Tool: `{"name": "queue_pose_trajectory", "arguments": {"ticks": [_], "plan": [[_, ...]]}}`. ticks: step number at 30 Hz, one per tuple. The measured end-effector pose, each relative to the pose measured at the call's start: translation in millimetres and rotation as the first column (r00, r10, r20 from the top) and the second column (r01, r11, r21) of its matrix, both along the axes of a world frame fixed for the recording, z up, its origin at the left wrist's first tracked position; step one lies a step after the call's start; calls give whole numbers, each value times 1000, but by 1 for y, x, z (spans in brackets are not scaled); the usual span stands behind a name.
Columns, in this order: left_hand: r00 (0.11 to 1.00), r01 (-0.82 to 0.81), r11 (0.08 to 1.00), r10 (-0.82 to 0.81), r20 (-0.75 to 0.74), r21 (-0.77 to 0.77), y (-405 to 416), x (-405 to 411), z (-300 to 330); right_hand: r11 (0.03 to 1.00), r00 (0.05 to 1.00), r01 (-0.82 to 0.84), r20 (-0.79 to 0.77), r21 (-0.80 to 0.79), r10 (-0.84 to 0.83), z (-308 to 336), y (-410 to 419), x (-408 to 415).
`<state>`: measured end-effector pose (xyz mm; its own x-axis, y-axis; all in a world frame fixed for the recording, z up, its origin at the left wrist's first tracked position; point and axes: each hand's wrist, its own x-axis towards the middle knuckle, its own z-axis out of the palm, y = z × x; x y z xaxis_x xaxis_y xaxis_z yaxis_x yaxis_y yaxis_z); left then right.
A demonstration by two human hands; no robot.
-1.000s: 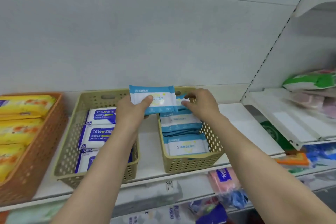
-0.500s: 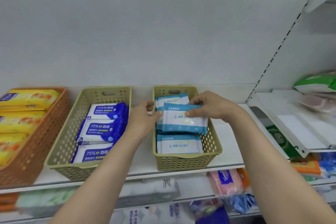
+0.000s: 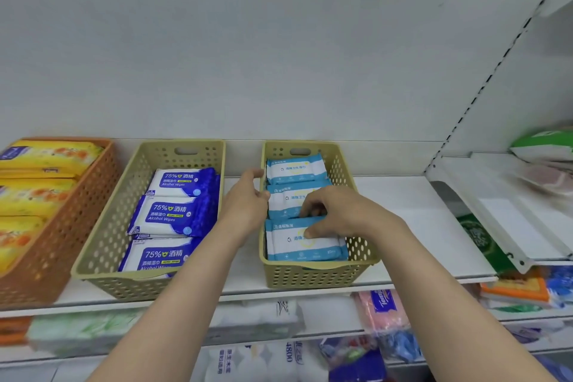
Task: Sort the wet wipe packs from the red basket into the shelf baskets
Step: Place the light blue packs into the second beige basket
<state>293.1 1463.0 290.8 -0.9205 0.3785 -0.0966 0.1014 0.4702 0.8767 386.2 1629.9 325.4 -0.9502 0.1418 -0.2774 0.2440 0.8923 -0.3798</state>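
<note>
At the far left of the white shelf an orange basket is seen, filled with yellow packs lying flat in a row. Just beside it a beige perforated basket is set, and three blue-and-white alcohol wipe packs are laid in it one behind another, overlapping front to back.

Between that basket and the next, the left hand is held against the left wall of the second beige basket. Its fingers are curled loosely over the rim, and their tips are touching the left edge of the middle light-blue wet wipe pack; whether that pack is truly pinched cannot be told.

Three light-blue packs are lined up inside this second basket. The rear pack is lying apart from both hands, near the handle slot. The middle pack is flanked by the two hands. The right hand is placed over the basket from the right, its fingers bent downward, with the fingertips pressed onto the near edge of the middle pack and the thumb resting on the top of the front pack. No pack is lifted; all three are lying flat within the basket walls.

Further right, a green bag is seen on a neighbouring shelf. Below, blurred soft packages are stacked on the lower shelf.
</note>
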Motion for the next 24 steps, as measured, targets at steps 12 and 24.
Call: {"name": "queue_pose_trajectory", "arguments": {"ticks": [12, 24], "plan": [[997, -74, 996, 72, -34, -44, -2, -2, -6, 981, 996, -91, 15, 169, 90, -7, -1, -24], [945, -28, 996, 0, -326, -84, -28, -14, 51, 971, 977, -41, -193, 235, 88, 46, -7, -59]]}}
